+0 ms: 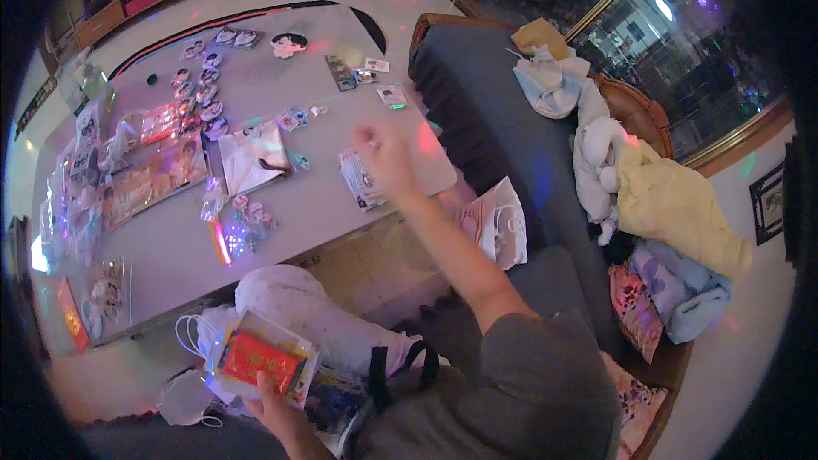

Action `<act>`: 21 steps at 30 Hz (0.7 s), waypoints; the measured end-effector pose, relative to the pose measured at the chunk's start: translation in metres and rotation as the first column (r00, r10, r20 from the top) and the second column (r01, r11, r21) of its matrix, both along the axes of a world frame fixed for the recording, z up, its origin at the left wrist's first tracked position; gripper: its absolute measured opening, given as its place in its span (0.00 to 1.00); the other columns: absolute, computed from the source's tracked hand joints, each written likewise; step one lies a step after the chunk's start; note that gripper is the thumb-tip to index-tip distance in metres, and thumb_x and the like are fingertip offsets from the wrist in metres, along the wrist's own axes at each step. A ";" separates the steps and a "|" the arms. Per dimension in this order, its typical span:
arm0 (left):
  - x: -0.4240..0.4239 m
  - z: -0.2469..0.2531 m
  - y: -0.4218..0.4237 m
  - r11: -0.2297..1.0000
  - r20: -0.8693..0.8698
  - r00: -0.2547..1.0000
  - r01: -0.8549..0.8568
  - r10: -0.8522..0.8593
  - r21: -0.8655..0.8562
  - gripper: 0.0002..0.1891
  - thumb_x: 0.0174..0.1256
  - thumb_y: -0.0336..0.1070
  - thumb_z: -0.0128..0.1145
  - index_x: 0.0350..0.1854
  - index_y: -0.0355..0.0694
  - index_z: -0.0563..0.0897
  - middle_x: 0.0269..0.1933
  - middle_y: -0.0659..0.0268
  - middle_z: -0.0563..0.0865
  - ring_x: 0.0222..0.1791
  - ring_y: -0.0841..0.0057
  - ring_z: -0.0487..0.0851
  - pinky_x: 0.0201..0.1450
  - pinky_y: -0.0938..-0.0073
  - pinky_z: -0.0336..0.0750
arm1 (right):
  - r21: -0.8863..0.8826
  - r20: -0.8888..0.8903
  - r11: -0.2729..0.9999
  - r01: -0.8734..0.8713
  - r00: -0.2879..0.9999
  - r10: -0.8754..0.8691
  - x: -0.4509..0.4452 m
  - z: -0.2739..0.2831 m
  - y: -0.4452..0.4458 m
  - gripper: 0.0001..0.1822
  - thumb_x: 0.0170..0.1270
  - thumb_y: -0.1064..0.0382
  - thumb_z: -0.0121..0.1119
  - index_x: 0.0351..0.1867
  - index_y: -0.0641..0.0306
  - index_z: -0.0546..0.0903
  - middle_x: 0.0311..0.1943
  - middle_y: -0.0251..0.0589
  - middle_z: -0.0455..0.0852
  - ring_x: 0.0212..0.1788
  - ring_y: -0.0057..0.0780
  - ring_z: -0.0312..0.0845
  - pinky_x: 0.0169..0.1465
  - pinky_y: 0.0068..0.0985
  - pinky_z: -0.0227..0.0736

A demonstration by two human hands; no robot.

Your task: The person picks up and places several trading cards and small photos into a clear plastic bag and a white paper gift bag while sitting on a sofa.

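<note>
My left hand (276, 406) grips a flat clear plastic sleeve (307, 358) with a red, gold-printed packet (262, 359) on top, its thumb pressed on the packet. They are above my lap, near white-trousered legs (287, 297). My right hand (386, 156) is stretched over the table, blurred, with its fingers curled. Whether it holds anything small cannot be made out. Right beside it on the tabletop (307, 204) lies a fanned stack of printed cards (358, 182), partly covered by the hand. A folded white printed cloth or bag (254, 156) lies further left.
Round badges (208, 92) stand in rows, with clear-wrapped packages (77, 185) at the table's left end. More cards (391, 96) lie near the far right edge. A white paper bag (501, 223) stands between table and grey sofa (498, 115). A lit glowing strip (222, 244) lies near the front edge.
</note>
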State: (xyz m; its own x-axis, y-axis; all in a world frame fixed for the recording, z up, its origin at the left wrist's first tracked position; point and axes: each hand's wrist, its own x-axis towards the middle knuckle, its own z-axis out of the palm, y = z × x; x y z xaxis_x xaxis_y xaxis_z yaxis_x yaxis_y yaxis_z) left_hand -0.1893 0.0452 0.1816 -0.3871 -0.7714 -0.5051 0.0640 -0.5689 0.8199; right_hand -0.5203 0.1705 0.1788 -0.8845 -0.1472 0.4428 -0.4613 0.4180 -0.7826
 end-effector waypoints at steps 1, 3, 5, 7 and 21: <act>0.007 -0.002 -0.004 1.000 0.034 0.999 -0.025 0.025 -0.003 0.23 0.57 0.35 0.55 0.54 0.36 0.64 0.49 0.57 0.74 0.43 0.69 0.77 0.42 0.69 0.75 | 0.101 -0.041 0.980 0.169 0.985 -0.166 -0.049 -0.009 0.010 0.09 0.53 0.63 0.55 0.29 0.68 0.79 0.23 0.42 0.81 0.28 0.27 0.76 0.33 0.23 0.69; 0.036 -0.029 -0.015 0.899 0.261 0.933 0.322 -0.248 -0.297 0.23 0.53 0.32 0.54 0.54 0.37 0.69 0.50 0.50 0.72 0.46 0.61 0.74 0.46 0.64 0.70 | 0.154 -0.073 0.889 0.432 0.902 -0.425 -0.130 -0.036 0.054 0.12 0.52 0.59 0.56 0.32 0.66 0.81 0.28 0.46 0.82 0.32 0.35 0.79 0.36 0.27 0.70; 0.062 -0.054 -0.031 0.643 0.446 0.842 0.526 -0.303 -0.557 0.24 0.50 0.32 0.54 0.54 0.38 0.71 0.50 0.46 0.71 0.47 0.55 0.72 0.49 0.60 0.67 | 0.320 0.007 0.835 0.448 0.880 -0.475 -0.161 -0.049 0.054 0.16 0.52 0.54 0.56 0.35 0.65 0.80 0.31 0.48 0.82 0.36 0.40 0.79 0.39 0.31 0.70; 0.067 -0.058 -0.038 0.291 0.530 0.805 0.592 -0.267 -0.751 0.28 0.46 0.33 0.55 0.55 0.40 0.70 0.49 0.44 0.71 0.47 0.51 0.72 0.49 0.58 0.66 | 0.463 -0.121 0.752 0.469 0.874 -0.471 -0.184 -0.073 0.050 0.20 0.52 0.50 0.55 0.38 0.65 0.80 0.33 0.50 0.82 0.38 0.43 0.78 0.41 0.34 0.70; 0.019 -0.013 -0.016 0.980 0.138 0.971 0.200 -0.197 -0.007 0.24 0.52 0.26 0.52 0.55 0.39 0.70 0.53 0.51 0.69 0.51 0.61 0.70 0.41 0.64 0.73 | 0.708 0.010 0.650 0.277 0.916 -0.401 -0.193 -0.080 0.045 0.31 0.35 0.48 0.69 0.41 0.66 0.77 0.45 0.52 0.76 0.47 0.39 0.73 0.46 0.35 0.70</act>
State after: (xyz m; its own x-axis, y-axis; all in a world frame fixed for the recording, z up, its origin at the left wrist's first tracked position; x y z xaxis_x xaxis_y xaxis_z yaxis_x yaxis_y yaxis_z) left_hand -0.1703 0.0292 0.1687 -0.4627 -0.6969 -0.5480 -0.1614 -0.5415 0.8250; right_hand -0.7134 0.2151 0.0988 -0.9795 -0.0268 0.1995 -0.0795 0.9620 -0.2612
